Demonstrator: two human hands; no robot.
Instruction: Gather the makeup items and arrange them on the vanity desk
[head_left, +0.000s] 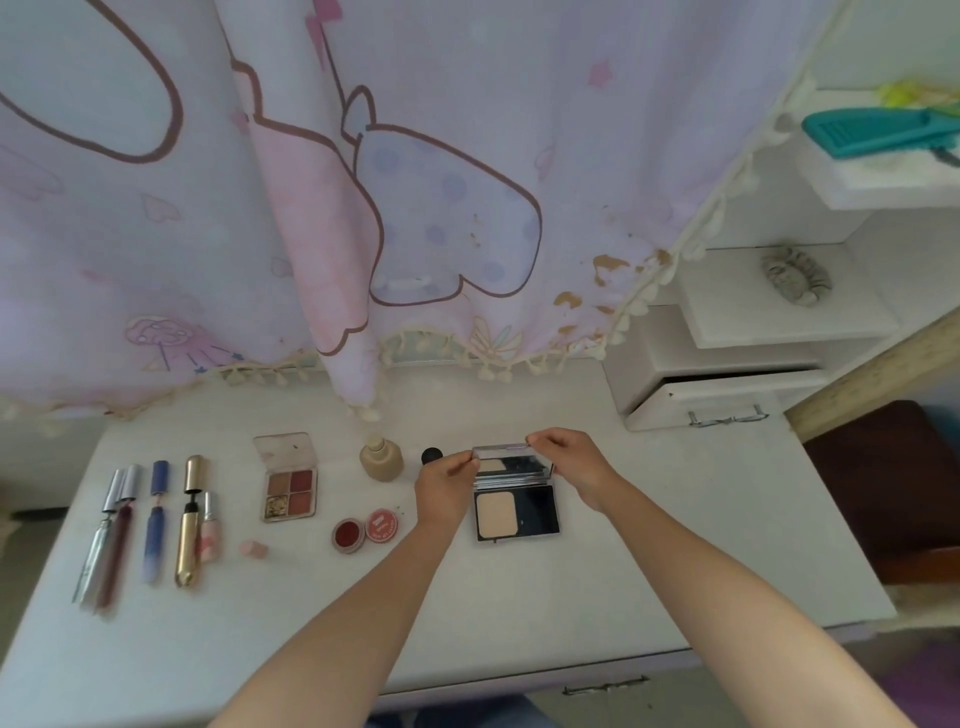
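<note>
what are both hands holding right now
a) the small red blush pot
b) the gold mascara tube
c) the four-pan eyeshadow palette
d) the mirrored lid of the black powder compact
D: the left hand and right hand each pinch one end of the mirrored lid of the open black rectangular powder compact, which lies on the white vanity desk.

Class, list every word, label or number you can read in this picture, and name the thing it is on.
No text is readable.
Red lid: white label, print too blurred to read.
Powder compact: no lettering visible.
Curtain: drawings only.
</note>
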